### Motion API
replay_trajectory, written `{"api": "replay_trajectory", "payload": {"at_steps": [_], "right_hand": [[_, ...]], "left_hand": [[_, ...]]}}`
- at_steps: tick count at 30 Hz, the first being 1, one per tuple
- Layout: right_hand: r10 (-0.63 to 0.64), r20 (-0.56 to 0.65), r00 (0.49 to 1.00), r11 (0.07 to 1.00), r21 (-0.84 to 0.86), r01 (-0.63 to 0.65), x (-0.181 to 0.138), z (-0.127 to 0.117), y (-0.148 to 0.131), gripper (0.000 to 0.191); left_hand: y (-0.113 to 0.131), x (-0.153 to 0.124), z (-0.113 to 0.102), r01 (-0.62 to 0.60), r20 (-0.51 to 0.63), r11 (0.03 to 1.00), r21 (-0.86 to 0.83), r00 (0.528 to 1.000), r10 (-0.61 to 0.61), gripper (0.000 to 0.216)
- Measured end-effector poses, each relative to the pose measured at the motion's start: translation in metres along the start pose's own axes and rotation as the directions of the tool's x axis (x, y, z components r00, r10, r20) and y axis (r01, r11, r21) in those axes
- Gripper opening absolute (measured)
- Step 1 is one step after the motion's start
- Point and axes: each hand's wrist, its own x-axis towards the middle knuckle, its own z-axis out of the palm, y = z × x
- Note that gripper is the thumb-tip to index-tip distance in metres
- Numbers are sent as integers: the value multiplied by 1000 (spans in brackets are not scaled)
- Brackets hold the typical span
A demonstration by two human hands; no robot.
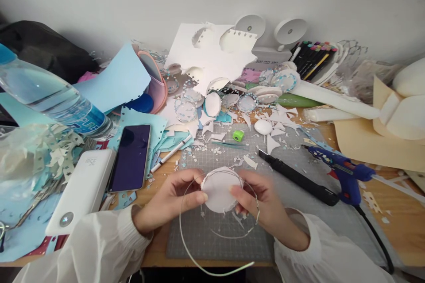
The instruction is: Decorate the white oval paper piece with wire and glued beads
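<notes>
Between my two hands, above the grey cutting mat (192, 239), is a round white disc (219, 192). My left hand (184, 194) grips its left edge, thumb on the face and fingers behind. On the right edge my right hand (257, 196) pinches it the same way. A thin pale wire (184, 243) loops around the disc and hangs below it, its end near the mat's front edge. Small bits sit on the wire by my right hand. What my fingers do behind the disc is hidden.
A black-handled craft knife (299, 179) and a blue glue gun (348, 172) lie at right. Leftward are a phone (130, 157), a white power bank (81, 190) and a tilted water bottle (56, 97). Paper scraps, a green sharpener (238, 135) and decorated discs (247, 102) crowd the back.
</notes>
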Motion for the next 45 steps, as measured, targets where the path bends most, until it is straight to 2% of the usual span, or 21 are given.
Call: {"api": "replay_trajectory", "payload": {"at_steps": [3, 7, 12, 16, 18, 22, 26, 28, 31, 34, 36, 40, 45], "right_hand": [[-15, -4, 1000, 999, -40, 15, 0, 2, -2, 44], [-46, -7, 999, 998, -51, 46, 0, 4, -1, 44], [44, 100, 994, 994, 100, -54, 0, 3, 8, 44], [-4, 171, 985, 969, 242, -38, 2, -2, 14, 52], [-41, 145, 989, 944, 330, -10, 3, -5, 13, 55], [-42, -49, 998, 935, 350, 57, 4, -9, 11, 37], [-74, -134, 988, 958, 266, 107, 3, -8, 16, 57], [-72, -93, 993, 972, 215, 90, 3, -8, 19, 63], [-10, 85, 996, 989, 147, -3, 3, -7, 22, 60], [67, 266, 962, 976, 181, -118, 1, -7, 22, 50], [81, 327, 942, 960, 229, -162, 0, -7, 21, 44], [60, 334, 941, 958, 244, -147, -1, -8, 20, 42], [31, 276, 961, 964, 244, -102, 0, -9, 21, 42]], "left_hand": [[3, 3, 2, 8, 31, 1000, 20, 999, -9, 28], [2, 3, 1, 15, -6, 999, 47, 1000, -15, 22], [-2, -1, -3, -29, -37, 999, 44, 999, 31, 24], [-6, -2, -7, -51, -79, 998, -42, 996, 47, 27], [-7, -1, -9, -82, -111, 991, -105, 991, 70, 29], [-8, 0, -11, -101, -81, 986, -136, 993, 91, 31], [-8, -3, -12, -51, -31, 992, -112, 998, 47, 31], [-7, -4, -11, -4, -13, 995, -99, 1000, 3, 33], [-3, -3, -8, 100, 26, 993, -61, 995, -98, 38], [2, -2, -4, 166, 3, 986, -3, 986, -166, 40], [4, -2, -4, 184, -17, 983, 18, 983, -183, 42], [-1, -1, -6, 153, -37, 988, 1, 988, -153, 44], [-9, -1, -6, -11, -38, 992, -126, 999, 6, 45]]}}
